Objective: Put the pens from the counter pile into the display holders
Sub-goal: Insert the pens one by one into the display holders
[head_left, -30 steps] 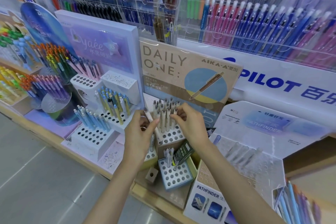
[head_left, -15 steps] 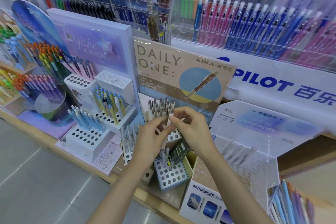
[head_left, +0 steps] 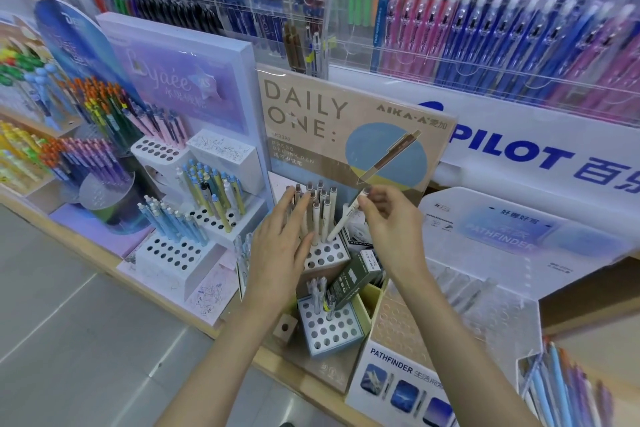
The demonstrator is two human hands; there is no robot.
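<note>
— Nearest, along the front edge of the surface (head_left: 270,355)?
— On the right, a PATHFINDER box (head_left: 398,388). Left of it, a blue holder (head_left: 329,329) with a few grey pens (head_left: 317,288) standing at its far end. Just beside its left side, a small wooden cube (head_left: 285,326). Leaning over its far right corner, a dark green box (head_left: 349,282).

— And the left hand (head_left: 280,246)?
— Just past the blue holder, flat and relaxed. Fingers (head_left: 292,206) straight and spread apart, lying against the brown-capped pens (head_left: 320,208) upright in the white holder (head_left: 325,255). Gripping nothing.

— The right hand (head_left: 391,222)?
— To the right of that same holder, thumb and fingers clamped on the top end of a white pen (head_left: 341,224). Held tilted, top leaning right, lower end down among the holes on the holder's right side. Seated in a hole or only touching the top: cannot tell.

— Off to the left?
— A white stepped holder (head_left: 173,250), with pale blue pens (head_left: 173,222) on the lower step and blue and yellow pens (head_left: 214,191) on the step above.

— Farther back?
— Straight behind the white holder, a tan DAILY ONE sign (head_left: 346,135). Beyond it to the right, a white PILOT banner (head_left: 519,156). Farthest of all, clear racks (head_left: 485,28) packed with pink, blue and purple pens.
</note>
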